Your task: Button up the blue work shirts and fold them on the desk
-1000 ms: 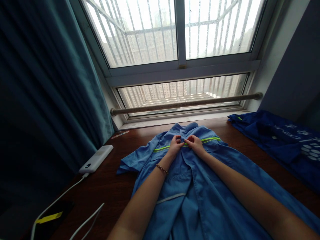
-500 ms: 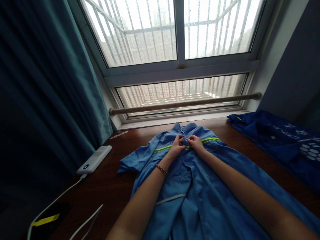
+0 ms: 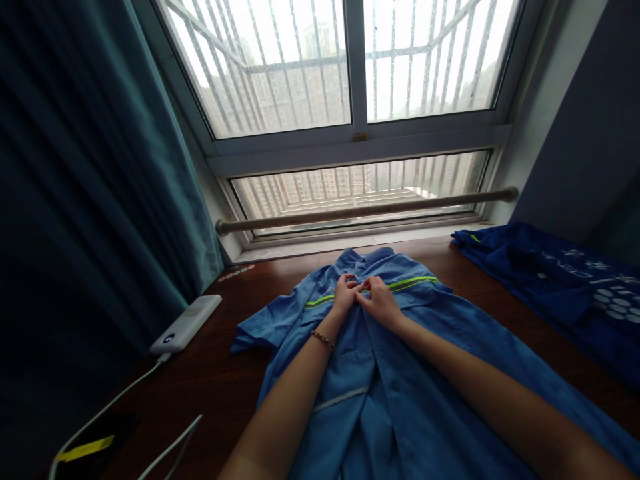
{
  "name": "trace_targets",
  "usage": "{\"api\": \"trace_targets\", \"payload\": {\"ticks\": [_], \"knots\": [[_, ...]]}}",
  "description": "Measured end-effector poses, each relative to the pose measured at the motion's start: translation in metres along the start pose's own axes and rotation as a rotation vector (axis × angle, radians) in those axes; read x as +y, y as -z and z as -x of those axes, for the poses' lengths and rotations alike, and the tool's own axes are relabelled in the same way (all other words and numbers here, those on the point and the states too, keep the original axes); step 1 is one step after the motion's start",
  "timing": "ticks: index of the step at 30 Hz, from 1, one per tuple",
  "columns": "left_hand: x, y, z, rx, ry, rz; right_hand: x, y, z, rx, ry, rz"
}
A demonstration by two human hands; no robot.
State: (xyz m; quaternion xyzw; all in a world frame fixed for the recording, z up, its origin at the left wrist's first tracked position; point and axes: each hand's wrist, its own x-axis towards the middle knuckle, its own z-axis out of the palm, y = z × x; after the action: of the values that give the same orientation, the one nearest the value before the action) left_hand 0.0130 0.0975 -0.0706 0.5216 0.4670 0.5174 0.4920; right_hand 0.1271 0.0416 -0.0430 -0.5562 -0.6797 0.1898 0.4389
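A light blue short-sleeved shirt [image 3: 345, 373] with yellow-green chest stripes lies front up, its collar toward the window. At the stripe level on the front opening, my left hand [image 3: 345, 293] pinches the fabric; a beaded bracelet circles that wrist. Touching it from the right, my right hand [image 3: 379, 300] is closed on the shirt's front edge, fingertips against the left ones. Whatever small part sits between the fingertips is hidden. Below the hands the front panels overlap, and a button [image 3: 395, 386] shows on the upper one.
The shirt rests on a dark wooden surface [image 3: 210, 373]. At left are a white power bank [image 3: 187, 323] with a cable, a dark item with a yellow strip [image 3: 86, 449], and a blue curtain [image 3: 110, 167]. A darker blue garment [image 3: 540, 280] lies at right. A rail [image 3: 370, 211] crosses the window.
My right hand has shifted left and turned over the front opening, meeting the left fingertips. The right front panel has been drawn leftward below the hands. The view has shifted slightly.
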Motion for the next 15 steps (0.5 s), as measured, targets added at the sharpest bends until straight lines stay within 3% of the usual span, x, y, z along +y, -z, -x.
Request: {"api": "trace_targets", "payload": {"ticks": [4, 7, 11, 15], "knots": [[0.002, 0.001, 0.002, -0.014, -0.034, -0.073, -0.024, 0.001, 0.025, -0.207, 0.055, 0.404], [0.002, 0.000, 0.003, -0.020, -0.064, -0.126, -0.026, 0.008, 0.042, -0.250, 0.053, 0.508], [0.002, -0.001, 0.005, -0.008, -0.094, -0.179, -0.016, 0.023, 0.062, -0.232, 0.056, 0.407], [0.006, -0.003, 0.010, -0.017, -0.109, -0.211, 0.001, 0.036, 0.067, -0.214, -0.054, 0.075]]}}
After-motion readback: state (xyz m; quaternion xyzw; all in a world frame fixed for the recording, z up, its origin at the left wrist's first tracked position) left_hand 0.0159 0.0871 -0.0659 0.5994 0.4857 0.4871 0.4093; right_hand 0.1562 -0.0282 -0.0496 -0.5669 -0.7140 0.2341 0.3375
